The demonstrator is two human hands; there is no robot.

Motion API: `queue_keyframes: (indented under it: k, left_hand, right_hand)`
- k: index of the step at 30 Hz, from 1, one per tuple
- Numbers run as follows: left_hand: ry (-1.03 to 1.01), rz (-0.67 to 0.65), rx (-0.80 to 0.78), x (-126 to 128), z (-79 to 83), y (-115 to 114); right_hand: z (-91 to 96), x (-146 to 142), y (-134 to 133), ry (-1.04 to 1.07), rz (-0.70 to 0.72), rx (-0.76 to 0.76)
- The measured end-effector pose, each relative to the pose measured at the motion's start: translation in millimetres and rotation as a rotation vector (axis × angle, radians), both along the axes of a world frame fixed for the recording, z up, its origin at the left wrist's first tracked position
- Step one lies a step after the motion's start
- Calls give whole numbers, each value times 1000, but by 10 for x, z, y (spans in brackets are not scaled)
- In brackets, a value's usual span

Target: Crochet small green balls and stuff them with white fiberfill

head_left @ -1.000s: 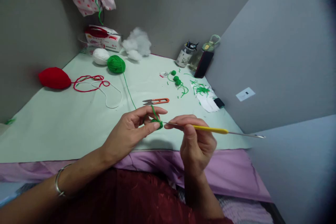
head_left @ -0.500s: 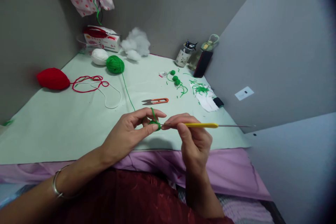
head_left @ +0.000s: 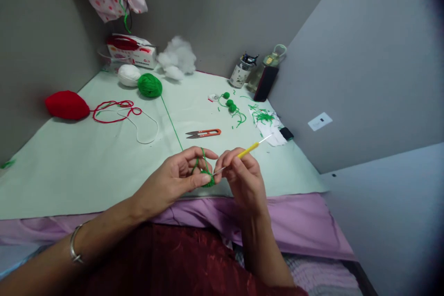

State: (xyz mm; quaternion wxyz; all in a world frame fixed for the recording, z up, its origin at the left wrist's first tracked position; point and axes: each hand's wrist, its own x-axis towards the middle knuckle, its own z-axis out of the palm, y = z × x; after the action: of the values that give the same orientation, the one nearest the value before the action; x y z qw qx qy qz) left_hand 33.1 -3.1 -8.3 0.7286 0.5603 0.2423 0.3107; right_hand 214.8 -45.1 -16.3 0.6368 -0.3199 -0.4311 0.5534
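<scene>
Between thumb and fingers, my left hand [head_left: 173,173] pinches a small green crochet piece [head_left: 208,181]. Green yarn [head_left: 172,119] loops over its raised index finger and runs back to the green yarn ball [head_left: 150,85]. My right hand [head_left: 244,173] is closed around a crochet hook [head_left: 248,150] with a yellow handle and thin metal ends. The hook's near tip meets the crochet piece beside my left thumb; whether it sits inside a stitch is too small to tell. Orange thread snips [head_left: 204,133] lie on the table just beyond my hands.
Red yarn [head_left: 67,105] and a white yarn ball [head_left: 129,75] lie left on the pale tabletop [head_left: 86,171]. White stuffing [head_left: 177,58] sits at the back. Small green balls [head_left: 230,104] and yarn scraps [head_left: 263,116] lie right, near a pen jar [head_left: 240,74] and phone [head_left: 266,83].
The hook has swung from nearly level to slanting, its far end now higher. My right hand has moved left, closer to my left hand, and more of the green piece shows.
</scene>
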Motion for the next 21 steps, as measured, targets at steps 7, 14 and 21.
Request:
queue_keyframes:
  k: [7,14,21]
  left_hand:
    - [42,336,231,98,-3,-188]
    - [26,404,390,129,-88,-150]
    - [-37,256,95,111,44,-84]
  right_hand:
    - [-74,-158,31,249,-30,-97]
    - [-68,-236,18,236,-75,-98]
    - [-84,-263,38,211,-147,-93]
